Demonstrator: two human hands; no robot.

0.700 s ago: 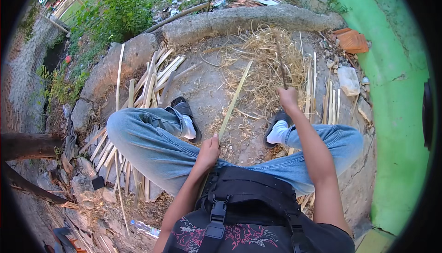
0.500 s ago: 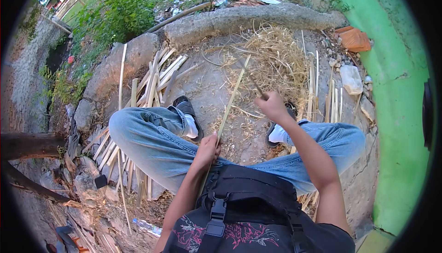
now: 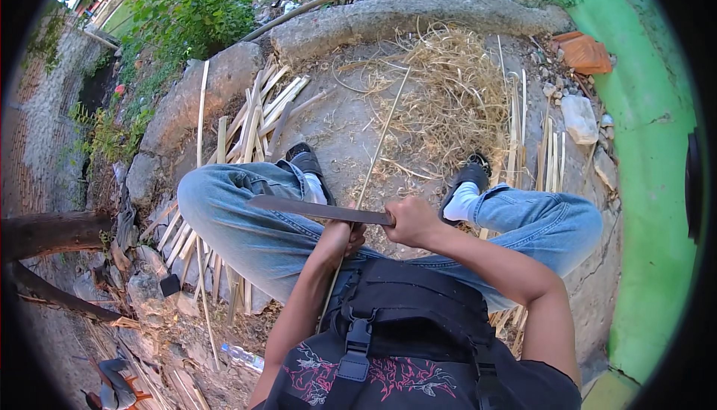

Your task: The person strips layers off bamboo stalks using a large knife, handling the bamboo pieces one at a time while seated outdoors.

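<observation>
My left hand point(image 3: 340, 241) is closed around a long, thin bamboo strip point(image 3: 383, 137), in front of the black bag on my lap. The strip runs away from me over the ground between my feet, and its near end passes back beside the bag. My right hand point(image 3: 411, 221) grips the handle of a long-bladed knife point(image 3: 320, 209). Its dark blade points left and lies across the strip just beyond my left hand. Whether the edge touches the strip, I cannot tell. Parts of the left fingers are hidden behind the blade.
Curly shavings point(image 3: 459, 96) are heaped beyond my right foot. Split bamboo strips point(image 3: 258, 122) lie by my left knee, with more strips point(image 3: 515, 126) at the right. A low stone kerb point(image 3: 418, 22) curves across the far side. The green wall point(image 3: 650, 186) stands right; a dark log point(image 3: 56, 236) lies left.
My right hand has brought the knife down and toward me, swinging its blade to the left over the strip. The strip now appears narrower, turned in my left hand.
</observation>
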